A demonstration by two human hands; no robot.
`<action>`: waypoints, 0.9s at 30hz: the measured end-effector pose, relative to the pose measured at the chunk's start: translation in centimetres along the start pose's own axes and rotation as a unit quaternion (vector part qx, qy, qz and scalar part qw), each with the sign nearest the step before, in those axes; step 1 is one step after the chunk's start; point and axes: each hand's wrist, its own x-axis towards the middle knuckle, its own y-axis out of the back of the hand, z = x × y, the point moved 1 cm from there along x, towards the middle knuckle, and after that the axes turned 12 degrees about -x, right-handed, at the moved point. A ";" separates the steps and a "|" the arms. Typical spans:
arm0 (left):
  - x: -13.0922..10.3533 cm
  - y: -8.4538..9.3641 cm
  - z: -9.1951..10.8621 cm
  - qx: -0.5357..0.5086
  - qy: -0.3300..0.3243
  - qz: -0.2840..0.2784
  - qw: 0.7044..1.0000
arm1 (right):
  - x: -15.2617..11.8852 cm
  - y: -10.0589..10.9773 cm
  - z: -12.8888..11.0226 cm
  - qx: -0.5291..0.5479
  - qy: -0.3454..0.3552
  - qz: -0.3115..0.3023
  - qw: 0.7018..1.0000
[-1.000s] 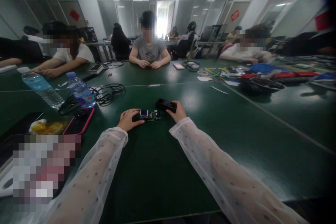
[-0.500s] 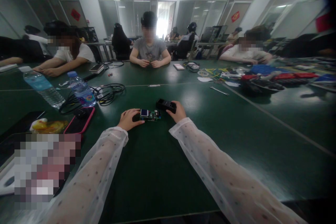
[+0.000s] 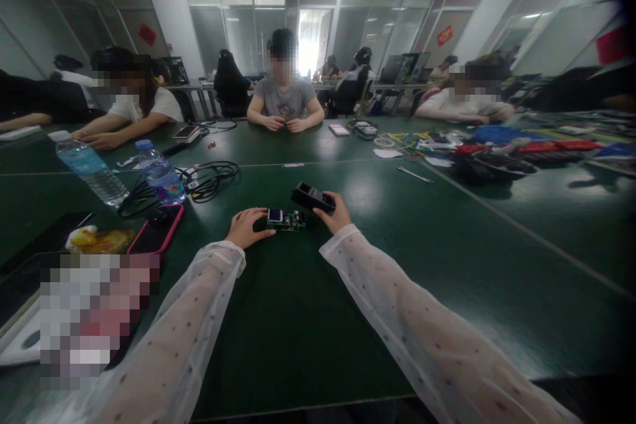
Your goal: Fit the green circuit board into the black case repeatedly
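Note:
My left hand (image 3: 247, 228) grips the left end of a green circuit board (image 3: 293, 222) that carries a small screen (image 3: 275, 215). Thumb and fingers close around the board's edges, low over the dark green table (image 3: 288, 331). To its right, my right hand (image 3: 338, 212) holds a black plastic case (image 3: 313, 197) by its right end. The case is tilted, and its hollow inside partly shows. Its left end sits just above and behind the board's right end. I cannot tell whether the two touch.
On the left stand two water bottles (image 3: 92, 169), with black cables (image 3: 213, 180) beside them and a pink-edged phone (image 3: 156, 228) nearer me. A wrench (image 3: 415, 175) and a heap of cables and bags (image 3: 531, 146) lie right. Across the table sits a person in grey (image 3: 283, 99).
The black case has tipped so that more of its hollow inside shows, and its left end has risen slightly. The left hand and circuit board stay nearly in place.

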 end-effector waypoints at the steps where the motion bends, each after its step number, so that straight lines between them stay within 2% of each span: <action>1: 0.0 0.0 0.0 -0.001 0.000 0.001 1.000 | -0.2 0.0 -0.6 0.023 0.012 -0.002 1.000; 5: 0.0 -0.2 -0.1 -0.004 0.002 0.011 1.000 | -1.1 0.0 -3.5 0.072 0.049 -0.039 0.995; 8: 0.0 -0.5 -0.3 -0.001 0.005 0.024 1.000 | -1.9 -0.1 -5.3 0.058 0.111 -0.066 0.990; 11: 0.0 -0.7 -0.6 -0.002 0.003 0.046 0.999 | -2.3 -0.3 -6.1 0.028 0.156 -0.088 0.983; 17: 0.0 -0.7 -0.5 0.005 -0.004 0.039 0.999 | -2.0 -0.7 -4.7 0.010 0.166 -0.085 0.982; 23: 0.1 -0.7 -0.4 0.005 0.001 0.037 0.999 | -1.7 -1.3 -3.1 -0.008 0.143 -0.164 0.976; 27: 0.1 -0.6 -0.5 0.002 -0.008 0.034 0.999 | -1.6 -1.5 -2.5 -0.035 0.153 -0.204 0.966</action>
